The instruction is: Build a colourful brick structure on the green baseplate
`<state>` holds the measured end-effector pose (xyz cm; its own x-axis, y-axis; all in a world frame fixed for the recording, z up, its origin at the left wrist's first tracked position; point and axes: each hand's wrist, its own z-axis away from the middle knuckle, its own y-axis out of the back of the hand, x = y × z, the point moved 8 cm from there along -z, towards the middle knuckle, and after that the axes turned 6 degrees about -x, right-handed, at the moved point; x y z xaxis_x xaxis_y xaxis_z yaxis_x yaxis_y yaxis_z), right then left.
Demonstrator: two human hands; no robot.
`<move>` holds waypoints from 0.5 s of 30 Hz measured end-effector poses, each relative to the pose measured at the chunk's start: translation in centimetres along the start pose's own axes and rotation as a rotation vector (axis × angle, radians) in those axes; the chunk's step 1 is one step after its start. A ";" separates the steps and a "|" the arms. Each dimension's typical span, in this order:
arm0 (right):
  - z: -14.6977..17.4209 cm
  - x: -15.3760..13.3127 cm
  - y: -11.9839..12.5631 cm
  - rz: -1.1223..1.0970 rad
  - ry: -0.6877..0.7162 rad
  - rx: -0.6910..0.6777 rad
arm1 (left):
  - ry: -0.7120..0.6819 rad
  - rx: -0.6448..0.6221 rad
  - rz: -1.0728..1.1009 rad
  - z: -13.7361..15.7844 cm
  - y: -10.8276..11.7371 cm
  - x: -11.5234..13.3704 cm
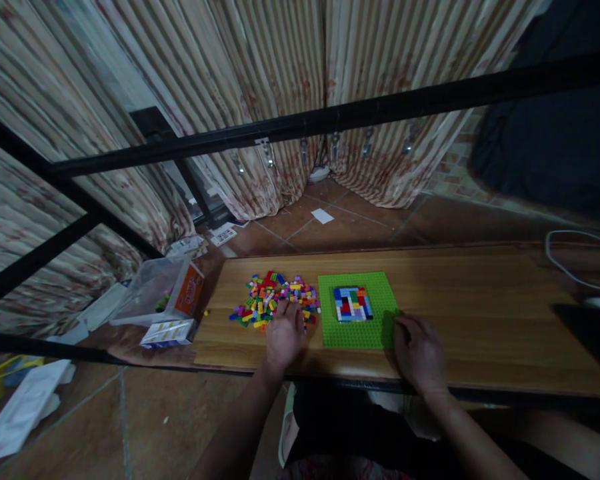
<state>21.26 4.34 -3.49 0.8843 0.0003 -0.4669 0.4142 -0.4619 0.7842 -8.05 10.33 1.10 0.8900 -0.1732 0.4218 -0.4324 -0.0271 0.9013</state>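
Note:
A heap of small toy building bricks (265,300) in many colours lies spread on the left part of the wooden board. My left hand (286,330) is over the heap's near right side, its fingers curled down among the bricks; whatever is between the fingertips is hidden. Right of the heap lies a flat green baseplate (333,337) with studs. Near its middle, a roughly square patch of fitted bricks (353,305) in blue, red, white and black has small gaps inside. My right hand (420,353) is closed at the plate's near right edge, fingers curled against it.
The long wooden board (480,313) carries the bricks and plate. Left of it stand a clear plastic bin (150,283), an orange box (187,290) and a white box (169,333). A black metal bar (300,127) crosses beyond, before the curtains. A dark flat object (587,340) lies at right.

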 end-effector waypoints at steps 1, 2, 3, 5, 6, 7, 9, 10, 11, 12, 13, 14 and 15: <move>0.0 0.0 0.0 0.003 -0.001 -0.003 | 0.009 0.013 -0.004 -0.4 0.3 -0.2; 0.0 0.0 0.0 0.007 -0.003 -0.005 | 0.016 0.018 -0.016 -0.9 0.5 -0.4; 0.0 0.1 -0.1 0.009 -0.004 -0.008 | 0.018 0.014 -0.033 -1.3 0.6 -0.5; 0.0 0.1 -0.1 0.013 -0.002 -0.015 | 0.006 -0.024 -0.067 -1.7 0.2 -0.5; 0.0 0.2 -0.1 0.015 0.001 -0.018 | -0.008 -0.044 -0.075 -1.7 -0.1 -0.3; -0.1 0.2 -0.2 0.017 0.006 -0.021 | -0.029 -0.058 -0.076 -1.6 -0.3 -0.2; -0.1 0.2 -0.2 0.020 0.016 -0.025 | -0.063 -0.062 -0.062 -1.2 -0.6 0.1; -0.1 0.3 -0.2 0.022 0.018 -0.024 | -0.073 -0.058 -0.052 -0.9 -0.7 0.2; -0.1 0.3 -0.3 0.025 0.017 -0.024 | -0.082 -0.055 -0.040 -0.5 -0.7 0.2; -0.1 0.4 -0.3 0.028 0.015 -0.023 | -0.089 -0.054 -0.028 -0.2 -0.6 0.1; -0.1 0.4 -0.3 0.031 0.013 -0.022 | -0.092 -0.054 -0.016 0.1 -0.6 0.0; -0.1 0.5 -0.3 0.033 0.012 -0.021 | -0.091 -0.058 -0.005 0.5 -0.6 -0.1; 0.0 0.5 -0.3 0.032 0.013 -0.020 | -0.089 -0.064 0.004 0.8 -0.5 -0.3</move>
<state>21.58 4.51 -3.91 0.8997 -0.0027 -0.4366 0.3901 -0.4440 0.8066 -8.19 9.65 0.44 0.8708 -0.2599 0.4174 -0.4232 0.0359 0.9053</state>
